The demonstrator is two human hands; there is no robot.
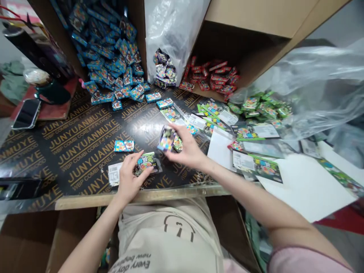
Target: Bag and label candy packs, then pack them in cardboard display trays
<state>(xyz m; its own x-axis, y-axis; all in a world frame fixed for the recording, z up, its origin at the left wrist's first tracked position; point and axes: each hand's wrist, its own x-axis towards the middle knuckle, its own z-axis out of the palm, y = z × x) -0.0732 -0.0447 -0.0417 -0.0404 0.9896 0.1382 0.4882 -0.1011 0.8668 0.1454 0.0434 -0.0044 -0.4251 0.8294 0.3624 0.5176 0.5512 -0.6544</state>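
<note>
My left hand (131, 175) rests on the table with thumb and fingers around a flat black-and-green printed packet (146, 162). A white barcode panel (114, 174) shows to the left of that hand. My right hand (187, 146) is raised a little to the right, closed on small candy packets: a dark purple one (166, 138), somewhat blurred, and a green one (178, 143) behind it. A blue candy packet (124, 146) lies on the table just beyond my left hand.
Blue packets (113, 64) spill from a carton at the back left. Purple-white packets (165, 72), red packets (216, 76) and green packets (264, 106) are heaped further right. Flat printed packets (256, 131) and white sheets (307, 182) cover the right side. A phone (27, 113) lies far left.
</note>
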